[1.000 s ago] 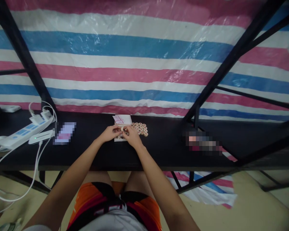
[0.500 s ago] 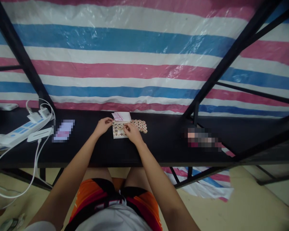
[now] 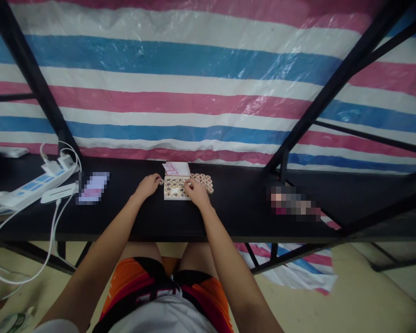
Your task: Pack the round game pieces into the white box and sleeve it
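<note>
A small white box (image 3: 176, 198) holds rows of round Chinese chess pieces, black characters on pale discs, with a white gap in the middle. My left hand (image 3: 149, 186) is beside the box's left edge, its fingertips closed on a Chinese chess piece (image 3: 161, 182). Over the box's right side, my right hand (image 3: 198, 192) has thumb and finger pinched at another pale disc, mostly covered by the fingers. Right of the box, more loose pieces (image 3: 205, 178) lie in a cluster, partly behind my right hand. The lid (image 3: 183, 169) stands open at the back with a pinkish paper in it.
A black table (image 3: 159, 226) carries everything. On the left lie a white power strip (image 3: 31, 187) with plugs and cables, a white flat device (image 3: 59, 193) and a blurred phone (image 3: 94, 187). A blurred item (image 3: 293, 203) lies right. Black metal posts and a striped sheet (image 3: 194, 55) stand behind.
My right hand has shifted right across the box, and the disc seen mid-box is gone from there, baring a white gap. My left hand has drawn slightly away from the box's edge, showing a piece.
</note>
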Available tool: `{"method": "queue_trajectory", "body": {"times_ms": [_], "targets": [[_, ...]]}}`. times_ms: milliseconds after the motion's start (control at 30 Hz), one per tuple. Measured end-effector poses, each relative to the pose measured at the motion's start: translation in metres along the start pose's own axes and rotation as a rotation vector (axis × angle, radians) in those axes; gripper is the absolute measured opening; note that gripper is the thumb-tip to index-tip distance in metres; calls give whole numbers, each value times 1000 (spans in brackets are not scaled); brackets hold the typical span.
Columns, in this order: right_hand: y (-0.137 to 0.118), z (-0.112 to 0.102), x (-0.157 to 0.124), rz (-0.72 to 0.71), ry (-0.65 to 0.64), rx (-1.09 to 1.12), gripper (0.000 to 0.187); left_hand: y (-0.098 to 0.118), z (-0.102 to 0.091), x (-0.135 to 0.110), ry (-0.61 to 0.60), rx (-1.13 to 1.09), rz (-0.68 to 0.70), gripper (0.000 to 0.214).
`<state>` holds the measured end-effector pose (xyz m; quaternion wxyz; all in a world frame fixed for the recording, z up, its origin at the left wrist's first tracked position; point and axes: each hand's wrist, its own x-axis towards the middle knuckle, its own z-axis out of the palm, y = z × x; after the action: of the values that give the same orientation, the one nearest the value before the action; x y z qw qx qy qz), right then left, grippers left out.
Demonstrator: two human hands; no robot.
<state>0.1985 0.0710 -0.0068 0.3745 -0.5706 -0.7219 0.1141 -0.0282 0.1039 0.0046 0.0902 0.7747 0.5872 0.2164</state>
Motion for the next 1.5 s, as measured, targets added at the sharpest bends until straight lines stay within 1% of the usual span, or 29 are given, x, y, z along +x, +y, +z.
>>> {"method": "queue_trajectory", "body": {"times_ms": [100, 167, 333, 433, 533, 667, 733, 833, 867, 1000, 1067, 1200, 1300, 1433, 1500], "targets": [[3, 1, 1, 6, 8, 19, 21, 1, 1, 1, -72, -15, 84, 33], [4, 1, 1, 7, 11, 26, 20, -1, 4, 2, -84, 21, 107, 36], [3, 1, 1, 16, 15, 51, 21, -2, 5, 2, -61, 75, 106, 41], [3, 1, 1, 11, 14, 68, 20, 3, 2, 0, -29, 54, 96, 39], [4, 1, 1, 11, 11, 83, 20, 11, -1, -3, 6, 3, 121, 38], [5, 2, 1, 21, 12, 103, 20, 21, 0, -6, -40, 21, 201, 36], [5, 2, 1, 20, 13, 117, 21, 26, 0, -8, -35, 55, 216, 35], [4, 2, 1, 22, 22, 125, 22, 32, -1, -11, 23, 104, 182, 33], [4, 2, 1, 23, 26, 125, 22, 33, -1, -11, 26, 124, 170, 33], [2, 1, 2, 19, 38, 119, 22, 35, -1, -11, -30, 196, 132, 33], [2, 1, 2, 17, 37, 122, 22, 36, 0, -10, -21, 206, 90, 35], [2, 2, 2, 17, 34, 140, 21, 40, 3, -11, 21, 187, 32, 35], [2, 1, 1, 18, 31, 143, 21, 42, 6, -11, 24, 168, -1, 41], [1, 1, 1, 31, 27, 147, 20, 39, 12, -7, -12, 62, -150, 45], [1, 1, 1, 29, 22, 146, 20, 38, 14, -5, -21, 31, -184, 42]]}}
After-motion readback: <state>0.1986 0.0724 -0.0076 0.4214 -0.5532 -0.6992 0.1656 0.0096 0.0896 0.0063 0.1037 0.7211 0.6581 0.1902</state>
